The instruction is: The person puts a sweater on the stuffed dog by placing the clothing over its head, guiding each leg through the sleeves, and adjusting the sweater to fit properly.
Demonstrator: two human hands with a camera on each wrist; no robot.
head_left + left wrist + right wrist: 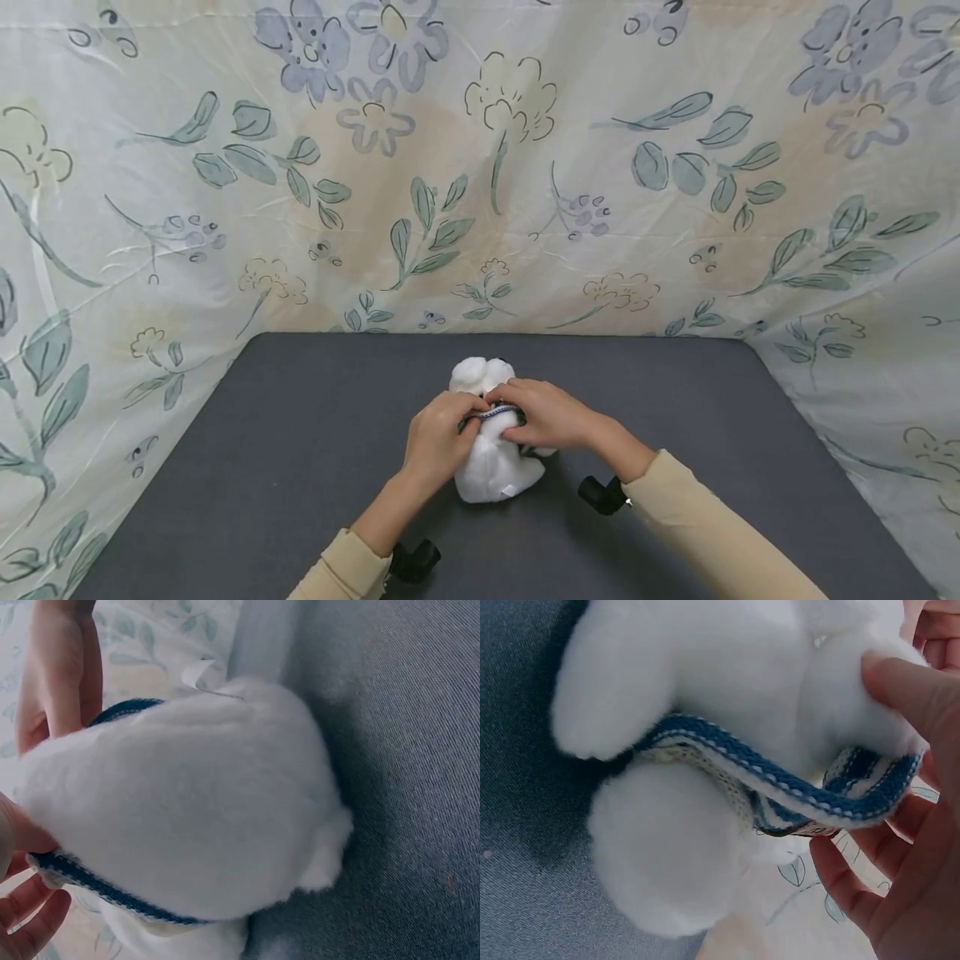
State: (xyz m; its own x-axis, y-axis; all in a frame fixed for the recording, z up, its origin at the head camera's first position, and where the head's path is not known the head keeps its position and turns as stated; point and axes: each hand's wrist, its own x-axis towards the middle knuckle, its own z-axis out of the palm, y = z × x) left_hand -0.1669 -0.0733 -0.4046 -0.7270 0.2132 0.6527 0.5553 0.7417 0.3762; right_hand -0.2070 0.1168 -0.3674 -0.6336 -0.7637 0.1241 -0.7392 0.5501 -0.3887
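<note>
A white plush toy (483, 479) sits on the dark table, its back towards the head camera. A blue-and-white knitted band (780, 784) loops across it, standing away from the fur. My left hand (438, 437) pinches the band near the toy's neck, thumb against the fur. On the other side my right hand (551, 414) holds the band within its fingers, and its thumb (889, 679) presses the toy's white fur. In the left wrist view, a small white tag (196, 673) sticks out from the toy's side. The toy's face is mostly hidden.
The dark grey table (315, 417) spreads around the toy. A floral curtain (517, 250) hangs behind it and on both sides. Black wrist cameras hang beneath both forearms, close over the table.
</note>
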